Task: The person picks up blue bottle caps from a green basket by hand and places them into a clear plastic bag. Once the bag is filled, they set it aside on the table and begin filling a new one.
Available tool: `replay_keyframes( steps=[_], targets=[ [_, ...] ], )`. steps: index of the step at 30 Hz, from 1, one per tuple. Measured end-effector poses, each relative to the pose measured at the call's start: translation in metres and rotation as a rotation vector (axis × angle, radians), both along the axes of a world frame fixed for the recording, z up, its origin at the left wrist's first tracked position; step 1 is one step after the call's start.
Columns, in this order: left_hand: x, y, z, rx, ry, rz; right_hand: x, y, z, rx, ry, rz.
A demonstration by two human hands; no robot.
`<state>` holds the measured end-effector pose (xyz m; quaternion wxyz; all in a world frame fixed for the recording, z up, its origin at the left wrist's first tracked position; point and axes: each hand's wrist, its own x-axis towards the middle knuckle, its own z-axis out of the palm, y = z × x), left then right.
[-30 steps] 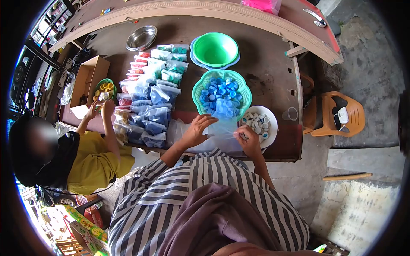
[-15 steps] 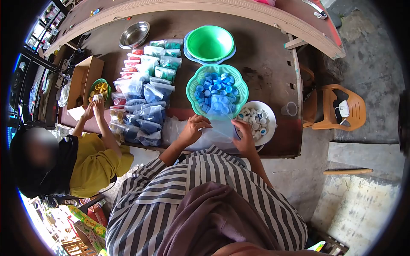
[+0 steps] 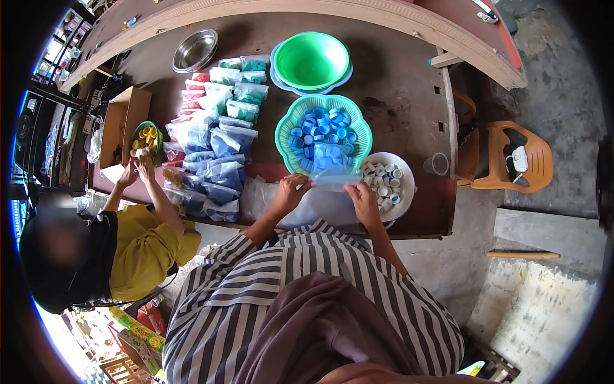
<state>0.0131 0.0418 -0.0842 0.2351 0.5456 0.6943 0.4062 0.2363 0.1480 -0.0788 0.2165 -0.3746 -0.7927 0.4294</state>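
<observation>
Between my hands hangs a clear plastic bag [image 3: 335, 177] with blue bottle caps in its far end, which lies over the caps in the scalloped green basket [image 3: 365, 128]. My left hand [image 3: 291, 194] pinches the bag's near left corner. The right corner is gripped by the closed fingers of my right hand [image 3: 364, 202]. Loose blue caps [image 3: 318, 121] fill the basket. Just right of my right hand, a white bowl [image 3: 407, 203] holds white caps [image 3: 385, 182]. Clear plastic sheeting or bags [image 3: 262, 192] lie flat on the table below my hands.
Rows of filled bags [image 3: 220, 137] with blue, red and green contents lie to the left. Beyond the basket are a green basin [image 3: 313, 61] and a metal bowl [image 3: 195, 50]. A co-worker [image 3: 144, 246] handles something small by a cardboard box [image 3: 128, 121]. A clear cup [image 3: 437, 164] stands right.
My hands have drawn the bag's near edge straighter and flatter between them. My right hand has shifted slightly down. The view has shifted a little.
</observation>
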Motion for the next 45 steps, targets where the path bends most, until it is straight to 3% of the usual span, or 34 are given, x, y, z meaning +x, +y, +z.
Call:
replay_keyframes(
  steps=[4, 6, 13, 15, 18, 20, 25, 31, 36, 40, 45],
  targets=[
    [0.012, 0.01, 0.007, -0.037, -0.117, 0.102, -0.014, 0.008, -0.003, -0.103, 0.036, -0.094],
    [0.016, 0.014, 0.007, 0.081, -0.142, 0.171, -0.019, 0.008, -0.003, -0.094, 0.015, -0.114],
    [0.014, 0.013, 0.006, 0.122, -0.192, 0.195, -0.022, 0.011, 0.007, -0.145, 0.055, -0.154],
    [0.01, 0.008, 0.015, -0.156, -0.202, 0.118, -0.02, 0.011, 0.005, -0.112, 0.049, -0.131],
    [0.009, 0.006, 0.022, -0.111, -0.18, 0.125, -0.021, 0.012, 0.014, -0.156, -0.087, -0.085],
    [0.008, 0.005, 0.018, -0.029, -0.151, 0.14, -0.022, 0.009, 0.017, 0.15, -0.099, -0.109],
    [0.006, 0.003, 0.009, 0.134, -0.098, 0.132, -0.03, 0.012, 0.052, 0.343, -0.096, 0.122],
    [0.003, 0.004, 0.005, -0.089, -0.288, 0.089, -0.025, 0.004, 0.023, 0.448, -0.258, 0.203],
    [0.003, -0.002, 0.042, 0.087, 0.184, -0.053, -0.025, -0.002, 0.027, 0.462, -0.215, 0.129],
    [-0.001, -0.005, 0.037, 0.07, 0.425, -0.255, -0.022, -0.002, 0.02, 0.454, -0.155, 0.111],
    [-0.006, 0.004, 0.002, 0.129, 0.398, -0.226, -0.021, -0.003, 0.024, 0.482, -0.111, 0.125]
  ],
)
